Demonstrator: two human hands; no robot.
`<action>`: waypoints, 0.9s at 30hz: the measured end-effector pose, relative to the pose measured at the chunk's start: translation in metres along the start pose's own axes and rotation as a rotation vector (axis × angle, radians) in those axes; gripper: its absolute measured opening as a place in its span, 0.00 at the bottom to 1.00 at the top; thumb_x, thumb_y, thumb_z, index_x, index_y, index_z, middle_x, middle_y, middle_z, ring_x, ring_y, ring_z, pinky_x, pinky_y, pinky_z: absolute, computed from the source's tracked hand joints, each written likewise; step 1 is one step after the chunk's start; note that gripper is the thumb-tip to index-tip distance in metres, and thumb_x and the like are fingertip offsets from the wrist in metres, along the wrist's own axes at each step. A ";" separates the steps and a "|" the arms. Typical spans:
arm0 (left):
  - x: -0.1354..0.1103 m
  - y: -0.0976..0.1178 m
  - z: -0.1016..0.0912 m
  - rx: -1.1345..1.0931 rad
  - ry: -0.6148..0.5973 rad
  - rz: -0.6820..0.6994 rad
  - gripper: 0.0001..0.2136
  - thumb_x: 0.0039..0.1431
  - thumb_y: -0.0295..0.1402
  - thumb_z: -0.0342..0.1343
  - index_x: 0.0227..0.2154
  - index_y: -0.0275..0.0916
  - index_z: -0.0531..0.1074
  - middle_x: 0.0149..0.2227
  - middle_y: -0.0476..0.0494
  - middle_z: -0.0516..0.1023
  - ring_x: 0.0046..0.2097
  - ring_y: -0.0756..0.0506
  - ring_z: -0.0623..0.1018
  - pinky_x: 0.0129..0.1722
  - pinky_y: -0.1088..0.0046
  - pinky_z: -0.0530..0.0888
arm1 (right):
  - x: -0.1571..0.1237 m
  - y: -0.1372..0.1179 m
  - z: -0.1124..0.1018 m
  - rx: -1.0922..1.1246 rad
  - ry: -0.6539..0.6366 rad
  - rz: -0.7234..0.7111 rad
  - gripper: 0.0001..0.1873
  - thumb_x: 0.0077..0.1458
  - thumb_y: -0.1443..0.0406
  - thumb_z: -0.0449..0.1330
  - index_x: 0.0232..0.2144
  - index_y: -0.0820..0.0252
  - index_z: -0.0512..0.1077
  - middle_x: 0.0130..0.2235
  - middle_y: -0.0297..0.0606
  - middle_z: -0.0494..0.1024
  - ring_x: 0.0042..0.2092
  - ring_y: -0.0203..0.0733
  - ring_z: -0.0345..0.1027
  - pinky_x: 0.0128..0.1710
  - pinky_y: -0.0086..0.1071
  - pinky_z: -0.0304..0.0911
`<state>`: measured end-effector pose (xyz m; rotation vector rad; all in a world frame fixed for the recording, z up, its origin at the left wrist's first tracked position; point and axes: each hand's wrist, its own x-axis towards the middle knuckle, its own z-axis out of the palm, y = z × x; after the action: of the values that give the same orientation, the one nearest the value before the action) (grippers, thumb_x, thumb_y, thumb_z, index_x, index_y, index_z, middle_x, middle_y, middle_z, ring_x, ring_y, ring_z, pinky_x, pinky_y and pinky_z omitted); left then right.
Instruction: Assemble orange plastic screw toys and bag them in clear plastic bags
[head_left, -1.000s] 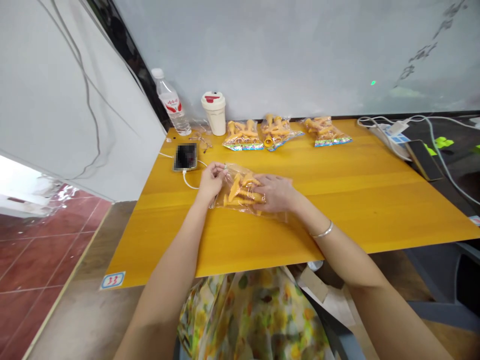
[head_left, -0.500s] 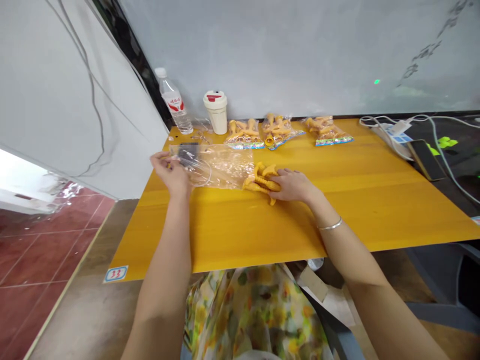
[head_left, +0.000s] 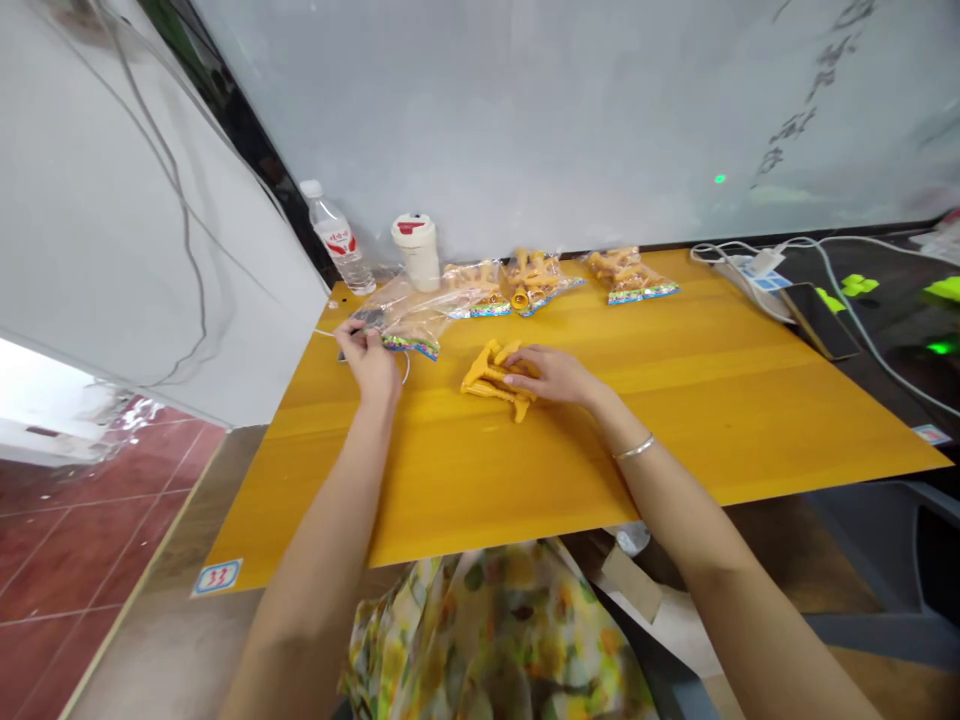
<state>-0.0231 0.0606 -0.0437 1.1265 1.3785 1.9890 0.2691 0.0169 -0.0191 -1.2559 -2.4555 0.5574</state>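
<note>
My left hand (head_left: 369,357) is closed on the edge of an empty clear plastic bag (head_left: 409,318) with a colourful strip, holding it at the table's far left over a phone. My right hand (head_left: 547,372) lies flat with fingers stretched over a pile of orange plastic toy pieces (head_left: 491,374) that rest bare on the yellow table (head_left: 675,400). The bag and the pile are apart.
Three filled bags of orange pieces (head_left: 525,283) line the back edge. A water bottle (head_left: 335,240) and a white cup with a red lid (head_left: 418,251) stand at the back left. A power strip with cables (head_left: 750,270) and a dark phone (head_left: 825,322) lie at the right.
My left hand has pulled the clear bag off the orange pieces and carried it left and back. The pieces stayed on the table under my right hand. The camera tilted.
</note>
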 end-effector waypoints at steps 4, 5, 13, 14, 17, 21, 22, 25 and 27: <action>0.035 0.001 0.050 -0.109 0.014 -0.178 0.12 0.59 0.24 0.50 0.43 0.45 0.59 0.35 0.51 0.68 0.30 0.53 0.72 0.30 0.80 0.70 | 0.004 0.013 0.005 0.194 0.098 -0.066 0.20 0.65 0.52 0.56 0.48 0.59 0.76 0.50 0.42 0.81 0.51 0.44 0.74 0.55 0.38 0.64; 0.045 0.003 0.063 -0.111 0.008 -0.233 0.13 0.57 0.22 0.50 0.42 0.45 0.61 0.35 0.51 0.69 0.30 0.53 0.71 0.29 0.80 0.69 | 0.004 0.016 0.006 0.226 0.115 -0.058 0.20 0.65 0.52 0.55 0.48 0.59 0.76 0.49 0.41 0.81 0.51 0.44 0.74 0.54 0.38 0.65; 0.060 0.015 0.110 0.159 -0.218 -0.326 0.17 0.43 0.16 0.54 0.36 0.41 0.71 0.28 0.49 0.70 0.37 0.43 0.76 0.43 0.64 0.74 | 0.008 0.041 0.005 0.308 0.127 0.082 0.29 0.65 0.44 0.48 0.42 0.59 0.77 0.42 0.38 0.83 0.44 0.46 0.76 0.48 0.39 0.69; 0.054 0.014 0.107 0.186 -0.208 -0.295 0.18 0.42 0.15 0.54 0.36 0.41 0.71 0.30 0.47 0.71 0.41 0.42 0.76 0.47 0.63 0.73 | 0.009 0.042 0.007 0.313 0.132 0.084 0.29 0.65 0.45 0.47 0.42 0.59 0.78 0.42 0.38 0.83 0.45 0.47 0.75 0.50 0.40 0.68; 0.025 0.011 0.092 0.281 -0.226 -0.110 0.19 0.44 0.16 0.55 0.40 0.41 0.73 0.43 0.42 0.75 0.54 0.40 0.73 0.60 0.58 0.67 | 0.013 0.046 0.011 0.350 0.165 0.097 0.28 0.66 0.46 0.48 0.41 0.58 0.78 0.44 0.39 0.83 0.48 0.48 0.75 0.54 0.42 0.68; -0.027 0.008 0.076 0.354 -0.493 -0.024 0.13 0.54 0.24 0.56 0.44 0.41 0.73 0.51 0.39 0.77 0.59 0.40 0.73 0.64 0.56 0.63 | 0.018 0.056 0.015 0.452 0.239 0.133 0.25 0.66 0.49 0.49 0.43 0.59 0.77 0.48 0.41 0.82 0.52 0.49 0.75 0.57 0.44 0.67; -0.039 0.006 0.074 0.377 -0.552 -0.058 0.12 0.56 0.27 0.57 0.44 0.40 0.73 0.51 0.38 0.77 0.58 0.40 0.74 0.63 0.56 0.65 | 0.019 0.059 0.015 0.468 0.248 0.148 0.24 0.66 0.50 0.50 0.44 0.60 0.77 0.49 0.41 0.82 0.52 0.48 0.75 0.57 0.44 0.67; -0.065 0.002 0.066 0.453 -0.667 -0.181 0.13 0.56 0.34 0.60 0.45 0.39 0.72 0.48 0.36 0.79 0.52 0.39 0.78 0.59 0.55 0.69 | 0.020 0.065 0.016 0.469 0.241 0.190 0.19 0.65 0.55 0.55 0.47 0.62 0.76 0.51 0.44 0.81 0.52 0.45 0.75 0.57 0.42 0.68; -0.074 0.000 0.060 0.476 -0.709 -0.213 0.15 0.56 0.35 0.61 0.46 0.38 0.72 0.46 0.36 0.80 0.49 0.39 0.79 0.57 0.56 0.71 | 0.019 0.065 0.018 0.430 0.220 0.190 0.17 0.61 0.59 0.60 0.49 0.63 0.76 0.53 0.46 0.80 0.53 0.44 0.75 0.57 0.40 0.67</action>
<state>0.0672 0.0370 -0.0605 1.6001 1.5003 0.9636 0.2956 0.0641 -0.0645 -1.2916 -1.9166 0.8883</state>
